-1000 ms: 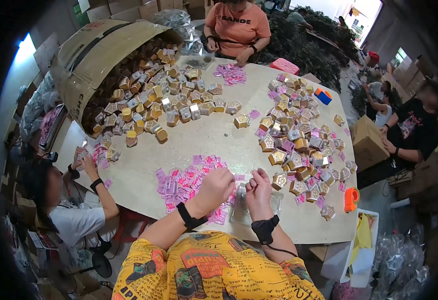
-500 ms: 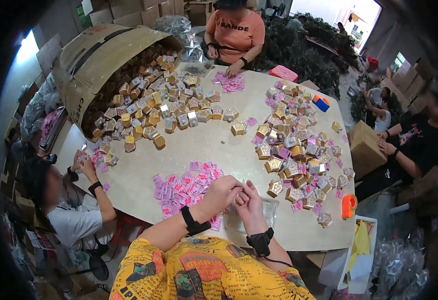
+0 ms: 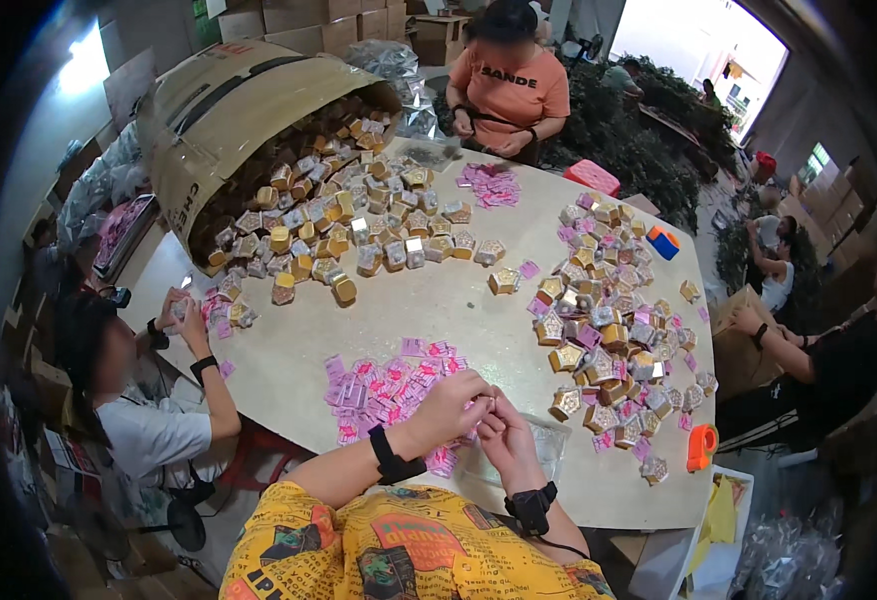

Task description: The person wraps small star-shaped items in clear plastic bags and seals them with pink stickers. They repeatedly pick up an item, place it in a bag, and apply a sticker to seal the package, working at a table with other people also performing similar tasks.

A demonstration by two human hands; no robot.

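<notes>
My left hand [image 3: 451, 408] and my right hand [image 3: 507, 432] meet over the near edge of the table, fingertips pinched together. Whatever they hold is too small and too covered by the fingers to make out. Just left of my left hand spreads a heap of small pink printed cards or packets [image 3: 384, 396]. Under and beside my right hand lies a flat, clear plastic tray [image 3: 551, 449]. To the right is a pile of gold and silver five-sided trinket boxes [image 3: 599, 338], with pink pieces scattered among them.
A big cardboard box [image 3: 221, 105] lies tipped at the far left, spilling more gold and silver pieces [image 3: 344, 235]. Orange [image 3: 702, 447] and blue [image 3: 663, 242] tape dispensers sit along the right edge. Co-workers sit left and stand opposite; another person handles a carton [image 3: 744, 308] at right.
The whole view has shifted, so the table sits further right and lower. My hands stay pinched together. The person opposite has drawn a hand back from the pink cards there.
</notes>
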